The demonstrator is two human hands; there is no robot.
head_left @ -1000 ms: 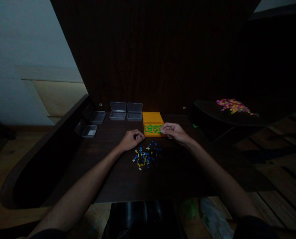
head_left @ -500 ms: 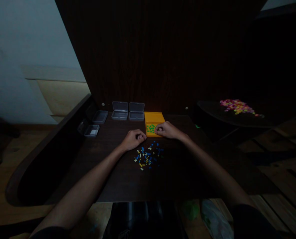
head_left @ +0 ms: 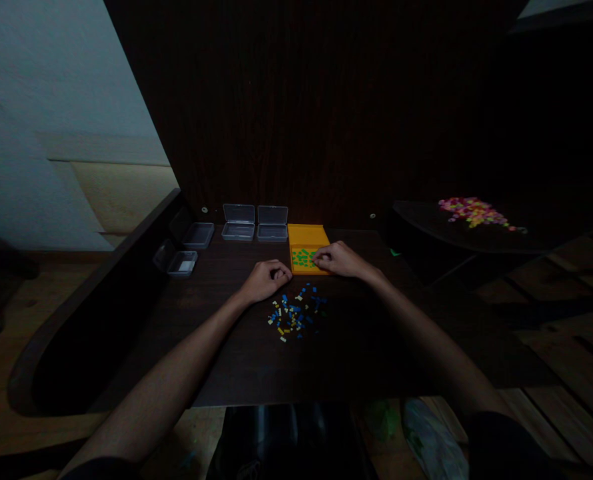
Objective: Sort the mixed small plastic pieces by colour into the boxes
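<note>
An open orange box point(head_left: 306, 235) sits on the dark table point(head_left: 236, 353), with several small green pieces point(head_left: 301, 258) in its near half. My right hand point(head_left: 339, 259) rests over the box's right side, fingers curled down among the green pieces. My left hand point(head_left: 265, 279) lies on the table just left of the box, closed in a loose fist; what it holds, if anything, is hidden. Close in front of both hands lies a loose pile of small blue, yellow and white pieces point(head_left: 295, 313).
Two open clear plastic cases point(head_left: 254, 223) stand left of the orange box, and two more point(head_left: 189, 249) lie further left near the table's raised edge. A heap of pink and yellow pieces point(head_left: 469, 211) rests on a dark surface at the right.
My right hand has moved left from the box's right edge to lie over its right half and the green pieces. My left hand has stayed put.
</note>
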